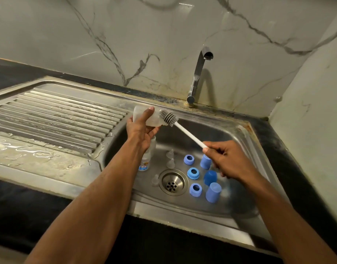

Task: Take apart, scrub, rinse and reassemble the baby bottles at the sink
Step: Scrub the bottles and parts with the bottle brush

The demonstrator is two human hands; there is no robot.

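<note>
In the steel sink [240, 204], three blue collar rings [192, 172], three blue caps [213, 192], clear teats [170, 163] and a second bottle [147, 159], partly hidden behind the left forearm, lie around the drain [172, 184], with the tap [199, 73] behind. Above the basin's left edge, the left hand [140, 130] grips a clear bottle [154, 116] lying sideways. The right hand [227, 161] pinches the white handle of a brush [168, 118], whose grey head sits at the bottle's mouth.

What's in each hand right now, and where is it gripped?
Left hand holds a clear bottle round its body; right hand pinches the brush by its white handle's end.
</note>
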